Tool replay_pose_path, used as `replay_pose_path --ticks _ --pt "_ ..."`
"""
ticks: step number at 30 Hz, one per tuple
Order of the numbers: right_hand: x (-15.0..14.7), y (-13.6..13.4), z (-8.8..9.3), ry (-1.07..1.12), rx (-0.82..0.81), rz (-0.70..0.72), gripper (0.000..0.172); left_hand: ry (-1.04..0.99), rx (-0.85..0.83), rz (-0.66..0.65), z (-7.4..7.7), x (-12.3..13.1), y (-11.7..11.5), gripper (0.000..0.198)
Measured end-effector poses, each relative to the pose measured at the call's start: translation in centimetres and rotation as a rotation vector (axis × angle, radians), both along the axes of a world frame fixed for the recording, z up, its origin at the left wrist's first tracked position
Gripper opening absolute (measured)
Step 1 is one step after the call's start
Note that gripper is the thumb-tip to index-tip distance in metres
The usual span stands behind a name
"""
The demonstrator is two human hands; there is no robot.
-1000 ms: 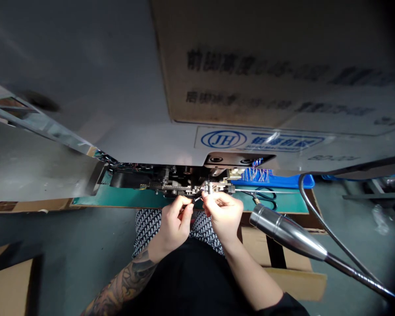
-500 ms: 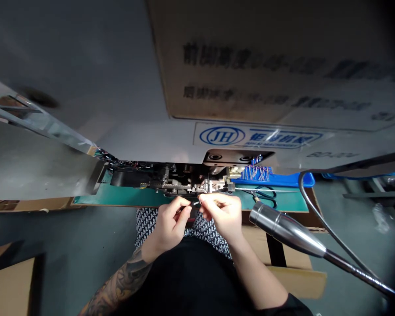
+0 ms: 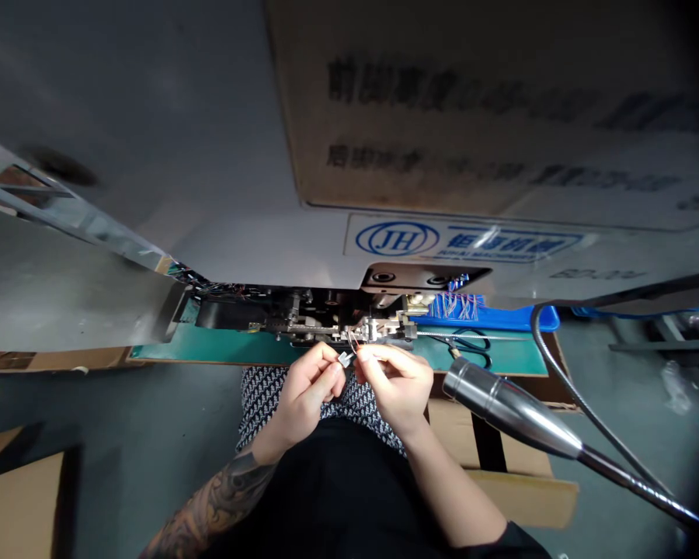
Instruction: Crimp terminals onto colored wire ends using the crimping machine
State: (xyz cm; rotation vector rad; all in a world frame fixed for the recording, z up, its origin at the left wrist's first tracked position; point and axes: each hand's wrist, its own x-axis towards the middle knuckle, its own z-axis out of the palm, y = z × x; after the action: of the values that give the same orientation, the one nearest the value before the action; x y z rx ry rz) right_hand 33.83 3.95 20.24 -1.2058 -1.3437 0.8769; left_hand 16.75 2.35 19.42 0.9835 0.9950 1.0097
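My left hand point(image 3: 311, 390) pinches a small white plastic connector point(image 3: 346, 359) between thumb and forefinger. Close beside it on the right, my right hand point(image 3: 397, 386) is closed in a pinch on thin wires point(image 3: 352, 340), whose ends stick up past the fingertips. Whether the wires enter the connector cannot be made out. Both hands are held over my lap, just in front of the metal mechanism point(image 3: 370, 328) of a crimping machine. The fingertips of the two hands almost meet.
A large grey machine body point(image 3: 227, 155) overhangs the hands. On the green table point(image 3: 210, 347) lie black-handled scissors point(image 3: 471, 339) and a blue tray point(image 3: 506, 318) with several wired parts point(image 3: 457, 306). A metal lamp point(image 3: 512, 407) on a flexible arm reaches in from the right. Cardboard point(image 3: 524, 497) lies below.
My left hand has shifted slightly right, and the white connector now shows at its fingertips. Wire ends now stand up above my right fingertips. The view has shifted slightly.
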Motion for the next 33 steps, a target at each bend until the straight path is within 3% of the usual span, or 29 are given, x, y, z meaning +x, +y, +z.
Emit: replay_pose_path --ticks 5,10,15,21,28,33 --pt "-1.2 0.1 0.4 0.144 -0.154 -0.128 0.025 0.302 0.282 0.096 -0.4 0.6 -0.2 0.024" --pt "-1.8 0.5 1.1 0.197 -0.188 -0.173 0.038 0.504 0.473 0.157 -0.3 0.8 -0.1 0.013" --pt "-2.1 0.7 1.8 0.21 -0.269 -0.177 0.04 0.549 0.505 0.198 -0.1 0.9 0.1 0.013" --pt "-2.2 1.0 1.0 0.244 -0.24 -0.138 0.044 0.569 0.507 0.227 0.1 1.1 0.1 0.014" --pt "-2.0 0.7 1.8 0.181 -0.284 -0.155 0.042 0.671 0.599 0.235 -0.7 0.3 0.1 0.011" --pt "-1.2 0.8 2.2 0.239 -0.387 0.017 0.034 0.689 0.683 0.143 -0.4 -0.8 0.4 0.014"
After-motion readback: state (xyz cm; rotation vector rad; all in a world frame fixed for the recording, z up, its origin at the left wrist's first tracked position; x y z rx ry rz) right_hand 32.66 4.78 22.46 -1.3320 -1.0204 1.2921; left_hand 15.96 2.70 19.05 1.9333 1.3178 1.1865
